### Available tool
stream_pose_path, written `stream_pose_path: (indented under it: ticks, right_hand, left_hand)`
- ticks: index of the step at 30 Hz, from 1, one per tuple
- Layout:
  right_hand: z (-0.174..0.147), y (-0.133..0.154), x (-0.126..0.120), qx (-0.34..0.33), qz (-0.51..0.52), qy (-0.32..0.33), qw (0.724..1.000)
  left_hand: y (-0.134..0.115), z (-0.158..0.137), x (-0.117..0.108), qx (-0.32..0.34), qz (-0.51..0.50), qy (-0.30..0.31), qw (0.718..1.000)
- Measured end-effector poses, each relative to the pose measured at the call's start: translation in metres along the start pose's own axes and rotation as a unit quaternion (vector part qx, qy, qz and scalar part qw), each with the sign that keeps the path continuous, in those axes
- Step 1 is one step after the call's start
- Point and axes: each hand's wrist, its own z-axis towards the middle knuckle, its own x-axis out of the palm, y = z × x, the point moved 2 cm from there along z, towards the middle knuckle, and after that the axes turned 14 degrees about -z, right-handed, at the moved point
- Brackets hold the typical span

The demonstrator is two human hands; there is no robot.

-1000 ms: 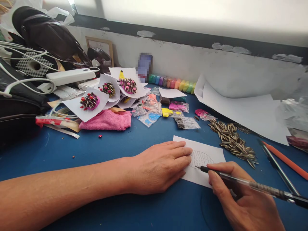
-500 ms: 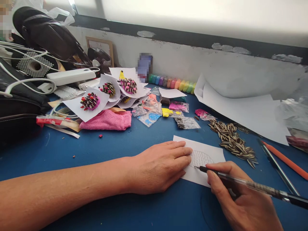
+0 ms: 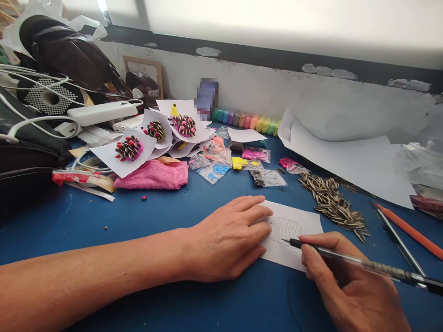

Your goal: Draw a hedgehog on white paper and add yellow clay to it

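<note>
A small sheet of white paper (image 3: 290,258) lies on the blue table. On it is a rounded pen drawing (image 3: 286,229) filled with rows of short wavy marks. My left hand (image 3: 231,237) rests flat on the sheet's left part, fingers stretched out, covering that edge. Between thumb and fingers, my right hand (image 3: 349,281) grips a black-tipped pen (image 3: 346,258) with a clear barrel. Its point is at the lower part of the drawing. Just beyond the sheet lies a pile of striped sunflower seeds (image 3: 334,203).
Right of the seeds lie an orange tool (image 3: 411,230) and another pen (image 3: 401,244). Farther back are bagged clay pieces (image 3: 214,171), a pink cloth (image 3: 152,175), seed-covered clay figures (image 3: 128,148) on paper, a row of coloured clay (image 3: 247,121) and large white sheets (image 3: 346,159).
My right hand and the pen have shifted slightly right along the drawing's lower part. My left hand has slid a little left, baring more of the outline's left side.
</note>
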Motion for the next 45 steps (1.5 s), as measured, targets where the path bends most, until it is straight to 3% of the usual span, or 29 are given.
stream_pose_path:
  ticks: [8, 15, 19, 25, 32, 39, 45]
  right_hand:
    - [0.007, -0.005, -0.005, -0.015, 0.012, 0.031, 0.999]
    - [0.013, 0.012, -0.015, -0.033, 0.025, 0.05, 0.998]
    - [0.014, 0.02, -0.007, 0.015, 0.04, 0.02, 0.999]
    - [0.011, 0.019, 0.009, 0.006, 0.059, 0.01, 0.998]
    - [0.003, 0.02, 0.013, 0.053, 0.057, 0.001, 0.997]
    - [0.007, 0.018, 0.013, 0.031, 0.039, 0.005, 0.999]
    - [0.013, 0.013, 0.012, -0.029, 0.031, -0.021, 0.999]
  left_hand:
    - [0.0, 0.005, -0.009, -0.036, -0.035, 0.013, 0.999]
    - [0.002, 0.006, -0.01, -0.036, -0.04, 0.013, 0.998]
    - [0.003, 0.005, -0.01, -0.03, -0.036, 0.013, 0.999]
    - [0.009, 0.005, -0.009, -0.043, -0.093, -0.016, 0.995]
    - [0.015, 0.004, -0.007, -0.068, -0.125, -0.05, 0.988]
    - [0.015, 0.004, -0.007, -0.087, -0.098, -0.051, 0.99]
    - [0.014, 0.005, -0.007, -0.092, -0.086, -0.035, 0.991]
